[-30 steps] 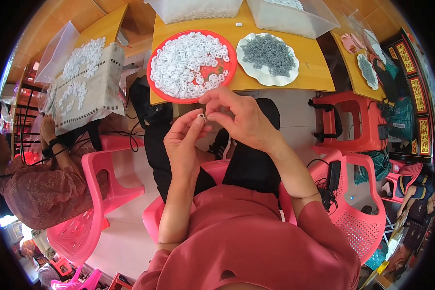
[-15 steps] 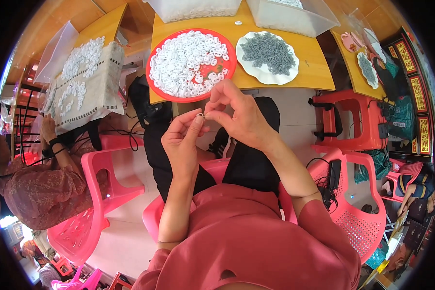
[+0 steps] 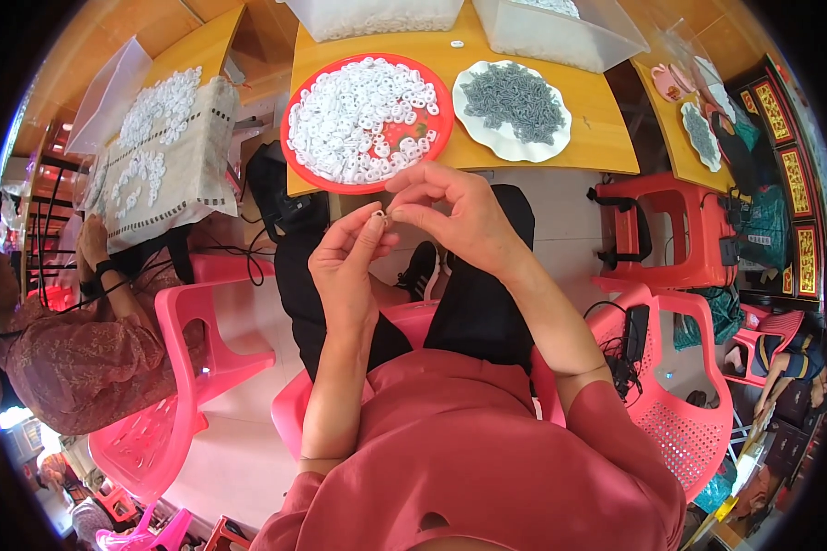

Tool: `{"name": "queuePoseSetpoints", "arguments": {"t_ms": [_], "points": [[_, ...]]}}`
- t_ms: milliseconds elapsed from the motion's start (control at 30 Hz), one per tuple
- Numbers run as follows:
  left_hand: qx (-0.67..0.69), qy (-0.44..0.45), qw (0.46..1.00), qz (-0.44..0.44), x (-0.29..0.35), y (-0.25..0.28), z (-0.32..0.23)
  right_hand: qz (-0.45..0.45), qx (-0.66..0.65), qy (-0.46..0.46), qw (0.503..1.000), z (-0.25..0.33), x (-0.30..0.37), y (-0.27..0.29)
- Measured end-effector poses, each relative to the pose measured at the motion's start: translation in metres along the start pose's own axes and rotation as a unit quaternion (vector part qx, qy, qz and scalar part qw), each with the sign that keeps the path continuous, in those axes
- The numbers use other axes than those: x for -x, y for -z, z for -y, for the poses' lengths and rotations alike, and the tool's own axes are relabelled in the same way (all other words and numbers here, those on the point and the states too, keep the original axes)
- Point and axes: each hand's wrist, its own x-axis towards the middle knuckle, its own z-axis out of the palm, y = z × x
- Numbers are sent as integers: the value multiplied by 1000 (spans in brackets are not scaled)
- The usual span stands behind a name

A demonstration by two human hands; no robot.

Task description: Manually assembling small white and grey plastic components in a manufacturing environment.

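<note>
Above my lap, my left hand (image 3: 347, 253) pinches a small white piece (image 3: 379, 214) between thumb and forefinger. It looks like one of the white oval pieces with holes (image 3: 349, 115) heaped on a round red tray (image 3: 300, 173) just beyond. My right hand (image 3: 455, 216) meets it from the right, thumb and forefinger closed at the piece's edge. Whatever the right fingertips hold is too small to make out. To the right of the tray, a white wavy-edged plate (image 3: 535, 150) bears a pile of small grey parts (image 3: 510, 101).
Both dishes stand on a yellow wooden table (image 3: 597, 129), with clear plastic bins (image 3: 560, 41) behind. To my left, a person (image 3: 92, 344) sits at a cloth-covered table (image 3: 179, 170). Pink chairs (image 3: 680, 413) and a red stool (image 3: 662, 262) stand to either side.
My right hand has lowered slightly, its fingers straighter and nearer the left fingertips. The left hand stays almost in place, still pinching the small white piece.
</note>
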Motion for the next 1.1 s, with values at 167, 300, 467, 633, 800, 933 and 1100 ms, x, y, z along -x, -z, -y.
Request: {"name": "queuePoseSetpoints", "arguments": {"t_ms": [167,300,467,633,800,933,1100], "points": [[18,13,1000,-9,1,0,-1,-6,38,15,999,8,1,5],[18,5,1000,-2,2,-1,0,-1,112,72,991,6,2,4],[1,-10,1000,-6,3,-3,-1,-9,133,116,984,0,2,-1],[-21,-39,999,-7,3,-1,0,-34,119,103,987,-6,4,-9],[-22,-39,999,-15,2,0,4,-42,102,73,991,-7,5,-15],[-14,-31,999,-35,0,0,4,-52,87,48,994,-14,2,-20],[-24,-32,998,-45,0,0,5,-49,71,36,996,-14,2,-21]]}}
